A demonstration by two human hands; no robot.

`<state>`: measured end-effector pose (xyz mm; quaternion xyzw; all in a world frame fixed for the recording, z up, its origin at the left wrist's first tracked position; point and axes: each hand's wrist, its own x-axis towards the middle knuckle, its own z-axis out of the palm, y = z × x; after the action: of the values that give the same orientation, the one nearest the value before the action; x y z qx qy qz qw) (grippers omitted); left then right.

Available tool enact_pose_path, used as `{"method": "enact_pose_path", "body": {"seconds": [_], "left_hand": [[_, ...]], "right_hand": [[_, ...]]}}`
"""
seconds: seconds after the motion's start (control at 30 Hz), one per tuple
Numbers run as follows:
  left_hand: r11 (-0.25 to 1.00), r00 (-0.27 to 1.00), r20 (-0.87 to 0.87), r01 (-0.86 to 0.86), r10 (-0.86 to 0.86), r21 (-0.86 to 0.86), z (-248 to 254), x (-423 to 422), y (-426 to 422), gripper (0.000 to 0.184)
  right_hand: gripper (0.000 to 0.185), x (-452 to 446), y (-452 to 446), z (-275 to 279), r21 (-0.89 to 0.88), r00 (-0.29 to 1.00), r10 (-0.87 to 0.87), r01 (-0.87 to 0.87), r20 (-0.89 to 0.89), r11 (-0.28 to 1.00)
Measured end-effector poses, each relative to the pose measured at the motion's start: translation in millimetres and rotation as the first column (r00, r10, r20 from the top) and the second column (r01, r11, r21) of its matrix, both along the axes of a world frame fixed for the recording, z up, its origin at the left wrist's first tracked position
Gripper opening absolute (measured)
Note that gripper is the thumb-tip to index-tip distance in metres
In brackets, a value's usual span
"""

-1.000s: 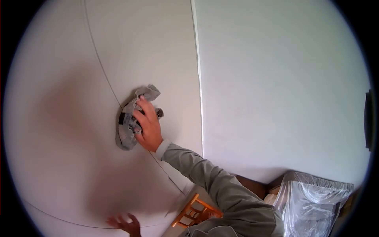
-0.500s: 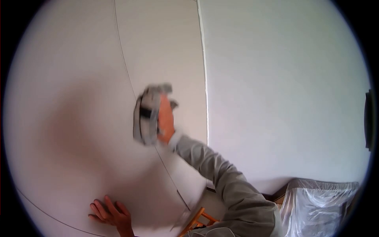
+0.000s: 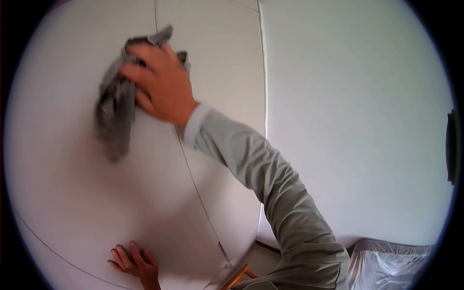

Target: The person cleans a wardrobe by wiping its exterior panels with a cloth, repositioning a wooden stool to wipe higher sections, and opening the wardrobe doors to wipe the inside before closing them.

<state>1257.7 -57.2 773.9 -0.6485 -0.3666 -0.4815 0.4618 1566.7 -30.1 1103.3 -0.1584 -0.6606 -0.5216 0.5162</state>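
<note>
A crumpled grey cloth (image 3: 116, 106) hangs against the pale panelled surface (image 3: 212, 53) at upper left. My right hand (image 3: 162, 82) is on it, fingers bent over the fabric, the arm reaching up from the lower right in a grey-green sleeve. Part of the cloth is blurred and dangles below the fingers. At the lower left my left hand (image 3: 135, 263) has its fingers spread over the same surface, with nothing held. Thin dark seams run through the panels.
A plain pale wall (image 3: 353, 111) fills the right side, past a white corner edge. Plastic-wrapped furniture (image 3: 389, 266) stands at the lower right. An orange wooden frame (image 3: 237, 278) shows at the bottom. A dark object (image 3: 451, 147) sits at the right edge.
My right hand has moved up and left with the cloth, after first shifting right. My left hand has moved slightly left and up since the oldest frame, and its fingers stay spread.
</note>
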Motion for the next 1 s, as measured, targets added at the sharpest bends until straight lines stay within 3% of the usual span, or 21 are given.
{"method": "enact_pose_path", "body": {"seconds": [0.17, 0.2, 0.23, 0.27, 0.4, 0.43, 0.5, 0.53, 0.6, 0.63, 0.67, 0.7, 0.73, 0.77, 0.83, 0.87, 0.93, 1.0], "left_hand": [[0.999, 1.000, 0.005, -0.015, 0.014, 0.033, -1.9, -0.1, 2.9, 0.042], [0.999, 1.000, -0.003, -0.022, 0.022, 0.039, 0.1, -0.6, 2.7, 0.042], [0.999, 1.000, -0.002, -0.026, 0.026, 0.046, 3.7, 2.2, 0.5, 0.042], [0.998, 0.999, 0.002, -0.039, 0.038, 0.054, 6.1, 5.6, -3.1, 0.042], [0.995, 0.998, 0.008, -0.055, 0.055, 0.083, 5.7, 6.7, 1.7, 0.043], [0.995, 0.998, 0.006, -0.055, 0.055, 0.080, 6.7, 7.4, 2.1, 0.043], [0.995, 0.999, 0.001, -0.042, 0.042, 0.090, 8.8, 8.2, 0.4, 0.044], [0.995, 0.999, 0.001, -0.043, 0.043, 0.087, 9.2, 7.3, -0.8, 0.044], [0.994, 0.998, -0.017, -0.052, 0.054, 0.097, 11.2, 8.4, 0.2, 0.045], [0.993, 0.999, -0.013, -0.050, 0.052, 0.102, 10.3, 8.3, 1.5, 0.045], [0.992, 0.997, -0.018, -0.069, 0.072, 0.104, 8.2, 6.2, 1.8, 0.045], [0.991, 0.996, -0.024, -0.088, 0.091, 0.105, 7.6, 6.2, 1.2, 0.045], [0.991, 0.996, -0.030, -0.085, 0.089, 0.108, 8.9, 8.1, -0.2, 0.045], [0.991, 0.996, -0.028, -0.086, 0.090, 0.107, 10.6, 9.6, -2.7, 0.045], [0.990, 0.995, -0.032, -0.088, 0.092, 0.107, 22.0, 15.1, -12.2, 0.045], [0.987, 0.993, -0.032, -0.112, 0.117, 0.112, 35.3, 22.1, -21.0, 0.037], [0.983, 0.989, -0.028, -0.140, 0.144, 0.121, 45.0, 29.9, -28.3, 0.030], [0.981, 0.980, -0.066, -0.184, 0.188, 0.060, 48.6, 32.0, -33.7, 0.027]], "right_hand": [[0.042, 45.3, 11.9, 84.6, 0.137, 0.986, 0.025, -0.002, -0.167, 0.991], [0.045, 61.8, 10.0, 97.7, 0.130, 0.978, -0.081, 0.108, -0.194, 0.986], [0.044, 84.1, 18.3, 109.8, 0.275, 0.820, -0.452, 0.552, -0.350, 0.787], [0.044, 98.7, 10.6, 115.6, 0.081, 0.955, -0.046, 0.073, -0.294, 0.994], [0.042, 206.0, 43.1, 130.9, 0.121, 0.853, -0.155, 0.245, -0.498, 0.962], [0.040, 226.7, 54.7, 129.0, 0.168, 0.808, -0.063, 0.197, -0.586, 0.966], [0.036, 268.1, 62.9, 111.8, 0.156, 0.739, -0.335, 0.508, -0.584, 0.847], [0.036, 267.4, 62.3, 110.1, 0.154, 0.740, -0.336, 0.507, -0.582, 0.848], [0.034, 253.1, 55.2, 106.9, -0.092, 0.734, -0.360, 0.379, -0.576, 0.921], [0.039, 233.8, 55.1, 101.1, -0.012, 0.748, -0.370, 0.436, -0.551, 0.900], [0.043, 225.6, 86.5, 106.3, 0.182, 0.852, 0.374, -0.329, -0.366, 0.927], [0.050, 217.3, 113.6, 113.5, 0.181, 0.690, 0.568, -0.553, -0.448, 0.814], [0.054, 180.6, 50.3, 96.6, 0.362, 0.968, 0.054, 0.040, -0.246, 0.932], [0.046, 162.7, 21.7, 100.6, 0.096, 0.959, -0.070, 0.099, -0.274, 0.990], [0.040, 157.1, -5.2, 114.0, -0.077, 0.947, -0.009, -0.017, -0.321, 0.997], [0.040, 168.7, -1.9, 119.5, -0.074, 0.947, -0.008, -0.017, -0.321, 0.997], [0.037, 202.8, 19.1, 140.1, 0.170, 0.955, 0.018, 0.034, -0.296, 0.985], [0.039, 241.8, 29.7, 154.8, 0.065, 0.932, 0.021, 0.003, -0.361, 0.998]]}}
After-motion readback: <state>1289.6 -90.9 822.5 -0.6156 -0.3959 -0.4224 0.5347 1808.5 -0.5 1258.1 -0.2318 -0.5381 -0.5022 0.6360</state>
